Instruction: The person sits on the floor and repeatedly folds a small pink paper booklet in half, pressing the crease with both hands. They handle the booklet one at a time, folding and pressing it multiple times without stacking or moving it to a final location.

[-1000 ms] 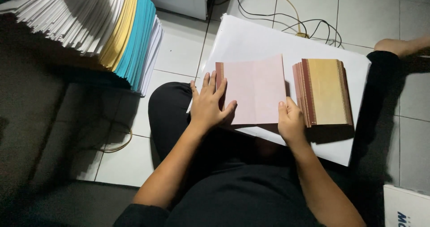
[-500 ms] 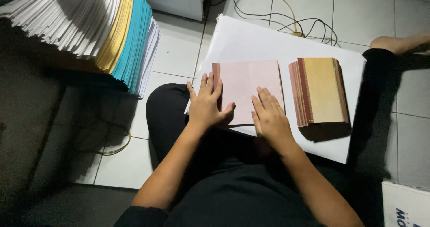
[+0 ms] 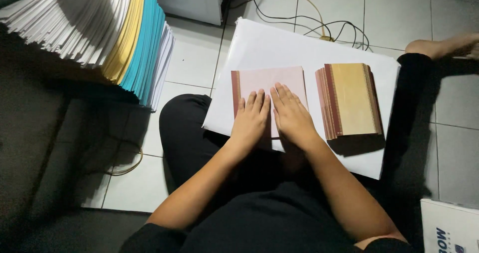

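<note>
A pink folded card (image 3: pixel 269 78) with a dark red strip along its left edge lies on a large white sheet (image 3: pixel 279 46) across my lap. My left hand (image 3: pixel 251 119) and my right hand (image 3: pixel 292 114) rest flat side by side on the card's lower half, fingers together and pointing away from me. Neither hand grips anything. Just right of the card stands a stack of similar cards (image 3: pixel 349 101), tan on top with dark red edges.
A tall fanned pile of white, yellow and blue paper (image 3: pixel 115 33) rises at the left. Cables (image 3: pixel 319 26) trail over the tiled floor behind the sheet. A bare foot (image 3: pixel 439 46) shows at the right, and a white box corner (image 3: pixel 449 225) at bottom right.
My right hand has slid left from beside the card stack onto the pink card, ending next to my left hand, which has shifted toward the card's middle.
</note>
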